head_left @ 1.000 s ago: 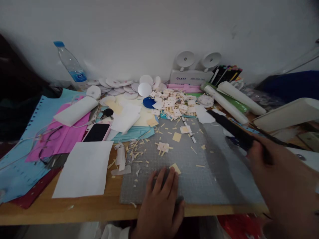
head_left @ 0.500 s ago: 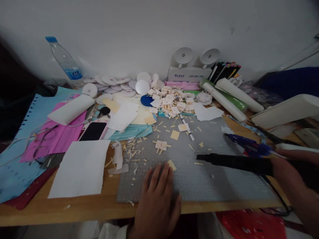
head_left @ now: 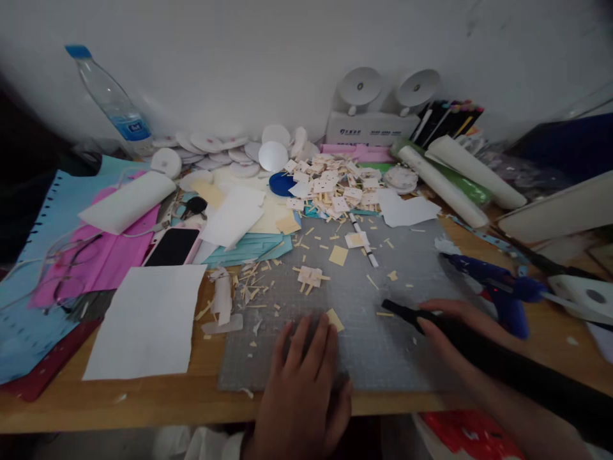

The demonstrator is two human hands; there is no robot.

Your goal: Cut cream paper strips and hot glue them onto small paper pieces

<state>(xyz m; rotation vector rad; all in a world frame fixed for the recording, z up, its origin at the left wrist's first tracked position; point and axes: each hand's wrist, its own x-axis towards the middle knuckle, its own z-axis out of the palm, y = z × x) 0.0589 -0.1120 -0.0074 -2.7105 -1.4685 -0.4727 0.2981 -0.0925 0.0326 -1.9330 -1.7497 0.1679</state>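
My left hand [head_left: 304, 383] lies open, palm down, at the front edge of the grey cutting mat [head_left: 421, 358]. Its fingertips are beside a small yellow paper square [head_left: 335, 319]. Closed around a long black tapered tool [head_left: 483, 351] is my right hand [head_left: 460, 338]; the tool's narrow tip points left over the mat, and its exact kind is unclear. A small pale piece with yellow strips attached [head_left: 310, 276] lies just beyond my left fingers. To the right of my right hand rests a blue glue gun [head_left: 498, 278].
At the back is a heap of small paper pieces [head_left: 330, 185]. White round discs [head_left: 215, 147] and a water bottle [head_left: 112, 102] stand along the wall. On the left are a white sheet [head_left: 143, 326], a phone [head_left: 173, 246] and glasses [head_left: 71, 275]. A white pen [head_left: 364, 241] lies on the mat.
My right hand has moved left and forward along the black tool, closer to its tip. The tool now slants down to the right. My left hand stays in place; the view has shifted slightly.
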